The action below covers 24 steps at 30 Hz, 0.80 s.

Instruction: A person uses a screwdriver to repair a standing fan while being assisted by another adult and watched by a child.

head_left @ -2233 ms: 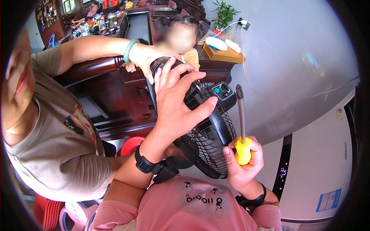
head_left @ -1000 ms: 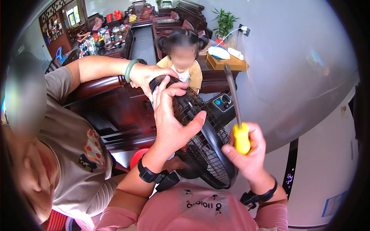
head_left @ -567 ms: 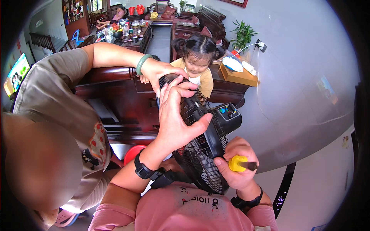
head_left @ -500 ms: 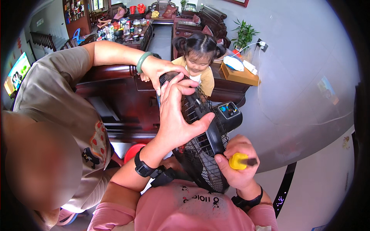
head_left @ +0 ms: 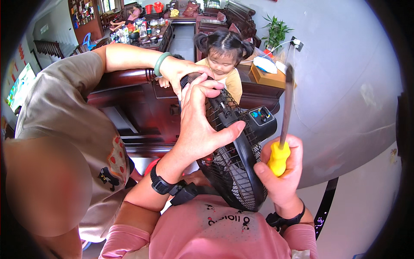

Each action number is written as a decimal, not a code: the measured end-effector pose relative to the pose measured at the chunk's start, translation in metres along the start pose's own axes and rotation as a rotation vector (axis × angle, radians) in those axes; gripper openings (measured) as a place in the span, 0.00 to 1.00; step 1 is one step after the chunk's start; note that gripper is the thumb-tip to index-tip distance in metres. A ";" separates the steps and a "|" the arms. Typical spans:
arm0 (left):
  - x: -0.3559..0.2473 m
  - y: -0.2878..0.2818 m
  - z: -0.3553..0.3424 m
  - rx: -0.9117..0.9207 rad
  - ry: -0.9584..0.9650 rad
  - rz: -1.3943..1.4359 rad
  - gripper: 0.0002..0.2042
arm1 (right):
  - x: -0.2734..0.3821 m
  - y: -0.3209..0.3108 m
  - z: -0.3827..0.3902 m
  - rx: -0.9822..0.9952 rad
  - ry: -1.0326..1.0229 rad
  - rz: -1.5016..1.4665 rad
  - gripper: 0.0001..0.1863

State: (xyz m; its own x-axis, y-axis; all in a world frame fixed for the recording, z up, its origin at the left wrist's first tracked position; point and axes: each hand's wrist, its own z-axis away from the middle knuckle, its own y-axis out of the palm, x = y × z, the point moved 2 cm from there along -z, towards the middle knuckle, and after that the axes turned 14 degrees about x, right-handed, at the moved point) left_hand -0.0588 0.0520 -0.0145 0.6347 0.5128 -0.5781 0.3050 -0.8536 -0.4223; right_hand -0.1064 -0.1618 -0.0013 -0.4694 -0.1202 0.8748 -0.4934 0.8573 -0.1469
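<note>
Black round fan with a wire grille (head_left: 235, 164) sits in the middle, just above the pink shirt (head_left: 215, 233) of the person wearing the camera. That person's left hand (head_left: 200, 125) lies flat on the fan's front grille, with fingers spread upward and the thumb stretched out to the right across the wires. A black wristband (head_left: 161, 184) is on that arm. To the right of the fan, the right hand (head_left: 282, 172) is wrapped tightly around the yellow handle of a screwdriver (head_left: 282, 129). Its metal shaft points straight up, beside the fan and not touching it. On top of the fan, another person's hand (head_left: 181, 73) with a green bangle (head_left: 160, 64) grips the top edge of the grille. That person, in a grey-brown shirt (head_left: 73, 129), stands to the left of the fan. Behind the fan stands a small child in a yellow top (head_left: 235, 84). An open brown cardboard box (head_left: 269, 77) sits on dark wooden furniture behind the fan, to the right, with something white lying on top of it.
</note>
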 end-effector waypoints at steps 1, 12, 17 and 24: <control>-0.003 -0.001 -0.002 0.005 -0.002 0.011 0.35 | 0.004 -0.004 0.001 -0.002 0.064 -0.108 0.29; -0.002 -0.003 -0.014 0.032 -0.009 0.050 0.32 | 0.096 -0.059 0.021 0.004 0.017 0.899 0.23; -0.003 -0.002 -0.014 0.040 0.004 0.194 0.28 | 0.099 -0.049 0.015 0.080 -0.146 1.070 0.24; 0.000 -0.001 -0.001 0.047 0.004 0.103 0.28 | 0.107 -0.036 0.015 0.142 -0.156 1.196 0.18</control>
State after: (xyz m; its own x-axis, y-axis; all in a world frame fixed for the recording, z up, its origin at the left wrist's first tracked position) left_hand -0.0580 0.0528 -0.0137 0.6639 0.4220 -0.6174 0.2042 -0.8965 -0.3932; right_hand -0.1495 -0.2129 0.0906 -0.7616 0.6419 0.0885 0.2407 0.4070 -0.8812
